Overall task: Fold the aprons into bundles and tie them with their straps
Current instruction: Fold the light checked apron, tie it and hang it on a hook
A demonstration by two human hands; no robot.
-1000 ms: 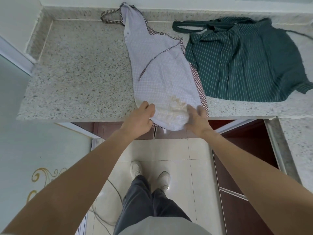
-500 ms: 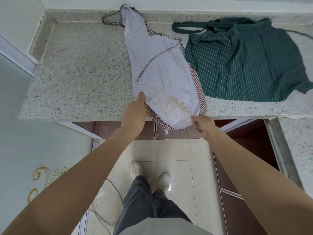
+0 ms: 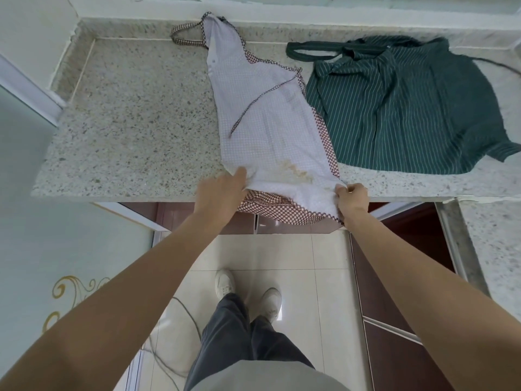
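1. Granite countertop [image 3: 127, 131] is seen from above, speckled grey, with a raised lip along its far edge and a second counter section [image 3: 496, 249] at the right.
2. A pale checked apron [image 3: 267, 114] is laid lengthwise on the countertop, folded narrow, its light inner side turned up and a yellowish stain [image 3: 296, 170] shown near the lower end.
3. The neck loop [image 3: 187, 35] in red-and-white check is spread at the far end, and a thin dark strap [image 3: 262, 100] is draped diagonally across the folded cloth.
4. The lower hem [image 3: 279, 207] is hung over the front edge of the countertop, where the red-checked outer side is exposed.
5. The hem's left corner is gripped by the left hand [image 3: 222, 190], the thumb laid on top of the cloth and the fingers tucked under it.
6. The right corner of the hem is pinched by the right hand [image 3: 352, 196], with the fingers curled round a bunched fold at the counter edge.
7. A dark green striped apron [image 3: 394, 108] is spread flat just beside the checked one, touching along its right border, with its neck loop [image 3: 313, 50] laid toward the far edge.
8. Below the counter, reddish-brown cabinet doors [image 3: 394, 292], a pale tiled floor [image 3: 296, 261] and the person's white shoes [image 3: 225, 283] are visible.
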